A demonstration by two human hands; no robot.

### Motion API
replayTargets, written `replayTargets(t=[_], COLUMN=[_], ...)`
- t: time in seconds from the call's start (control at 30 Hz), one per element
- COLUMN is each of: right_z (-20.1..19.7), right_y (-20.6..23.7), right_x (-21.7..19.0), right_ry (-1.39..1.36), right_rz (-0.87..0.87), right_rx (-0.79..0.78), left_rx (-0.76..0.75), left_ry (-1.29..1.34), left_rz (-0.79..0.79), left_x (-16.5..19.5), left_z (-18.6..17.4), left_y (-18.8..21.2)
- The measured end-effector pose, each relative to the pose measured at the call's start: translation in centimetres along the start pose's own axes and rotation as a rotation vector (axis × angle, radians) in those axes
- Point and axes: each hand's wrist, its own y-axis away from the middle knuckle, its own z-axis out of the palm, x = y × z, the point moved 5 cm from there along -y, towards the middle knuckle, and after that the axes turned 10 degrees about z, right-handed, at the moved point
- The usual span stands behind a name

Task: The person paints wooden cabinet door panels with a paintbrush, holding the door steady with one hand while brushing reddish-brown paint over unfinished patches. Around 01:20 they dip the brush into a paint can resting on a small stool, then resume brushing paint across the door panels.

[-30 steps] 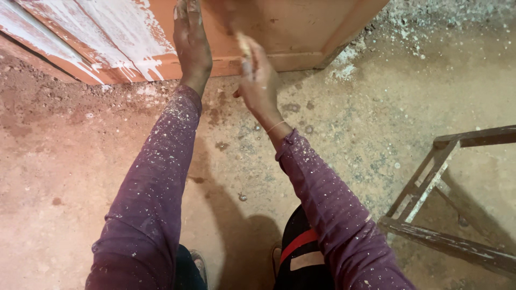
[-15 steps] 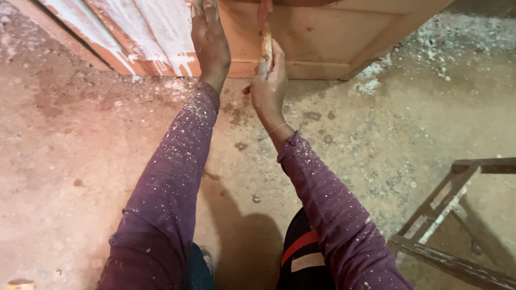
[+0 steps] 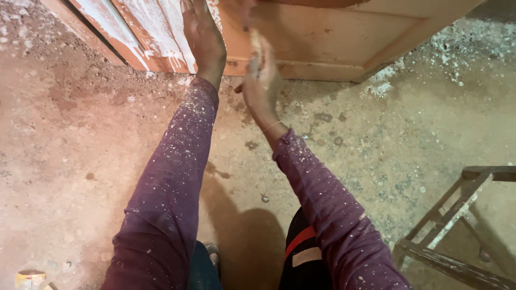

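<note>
An orange-brown wooden door (image 3: 333, 37) stands across the top of the head view, its left part (image 3: 145, 27) streaked with white filler. My left hand (image 3: 201, 37) lies flat against the door, fingers pointing up and partly cut off by the frame edge. Just to its right, my right hand (image 3: 260, 88) is closed around a thin pale piece (image 3: 256, 45), possibly sandpaper, whose upper end touches the door's lower panel. Both arms wear purple sleeves speckled with white.
The concrete floor (image 3: 80, 134) is dusty, with white crumbs (image 3: 387, 86) piled by the door's bottom right corner. A dark wooden frame (image 3: 457, 231) leans at the lower right. A small yellow can (image 3: 29, 279) sits at the bottom left corner.
Both hands have shifted up and to the right along the door. My right hand has turned edge-on, bringing the pale piece closer against the panel.
</note>
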Motion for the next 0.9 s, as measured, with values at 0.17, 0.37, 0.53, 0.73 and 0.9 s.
replayTargets(t=[0.17, 0.37, 0.53, 0.73, 0.9], right_z=[-0.1, -0.7, -0.4, -2.7, -2.2], right_y=[0.6, 0.2, 0.3, -0.7, -0.9], right_x=[1.1, 1.5, 2.2, 3.2, 2.3], right_ry=[-0.06, -0.145, 0.074, 0.032, 0.094], right_rz=[0.139, 0.086, 0.072, 0.159, -0.017], right_rx=[-0.056, -0.002, -0.077, 0.005, -0.073], left_rx=[-0.008, 0.002, 0.101, 0.109, 0.105], left_ry=[-0.149, -0.118, 0.004, 0.053, -0.016], left_rz=[0.069, 0.063, -0.018, -0.046, -0.107], left_x=[-0.6, -1.4, -1.9, -2.3, -2.7], left_z=[0.1, 0.5, 0.2, 1.1, 2.1], left_y=[0.0, 0.4, 0.0, 0.9, 1.0])
